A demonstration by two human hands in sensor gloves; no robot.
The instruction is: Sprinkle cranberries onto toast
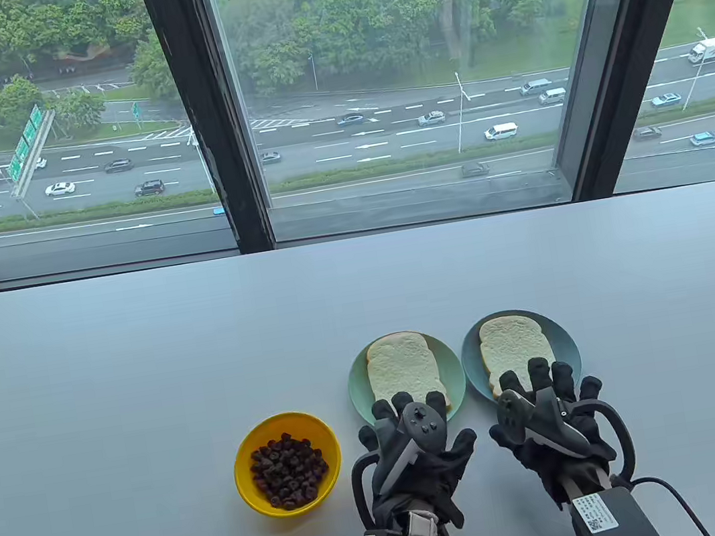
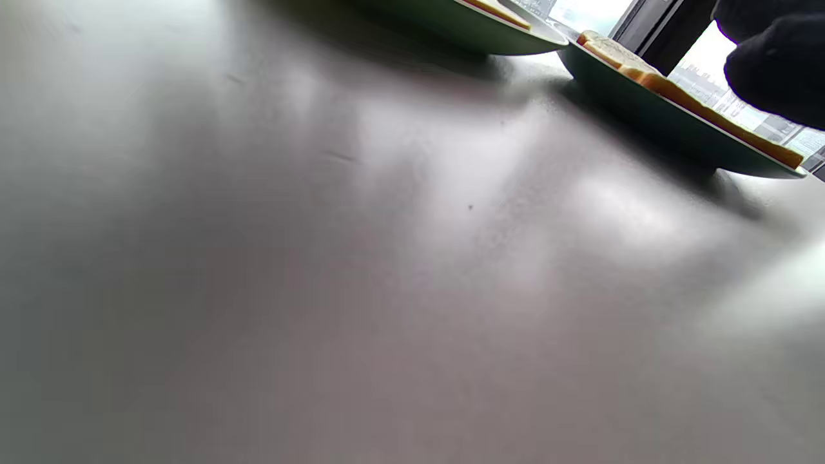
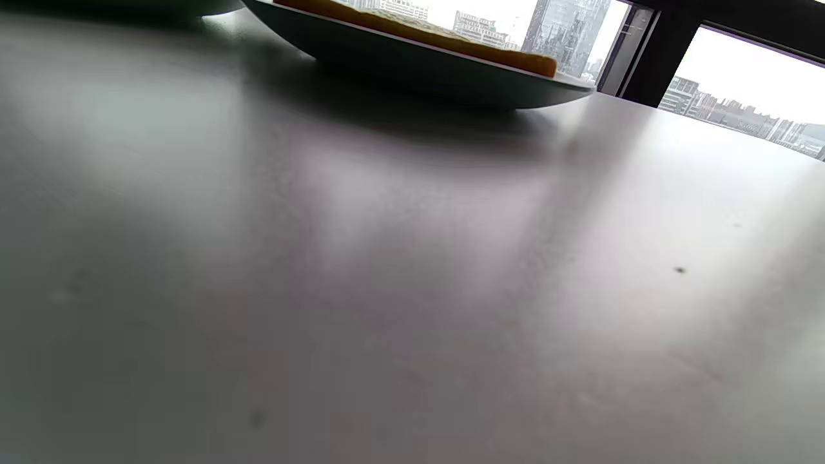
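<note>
Black-gloved left grip (image 1: pixel 414 452) and right grip (image 1: pixel 547 417), fingers spread, holding nothing, flat on pale grey bench (image 1: pixel 145 383) before two white toast slices (image 1: pixel 403 370) on round green plates (image 1: pixel 359 386).

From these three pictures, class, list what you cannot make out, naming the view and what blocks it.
- Near edges of both toast slices: table view, covered by the fingertips of the left hand and right hand.
- Whether the fingertips touch the bread: table view, unclear from above.
- Yellow bowl of cranberries: outside both wrist views.
- Toast tops: wrist views, seen edge-on only.
</note>
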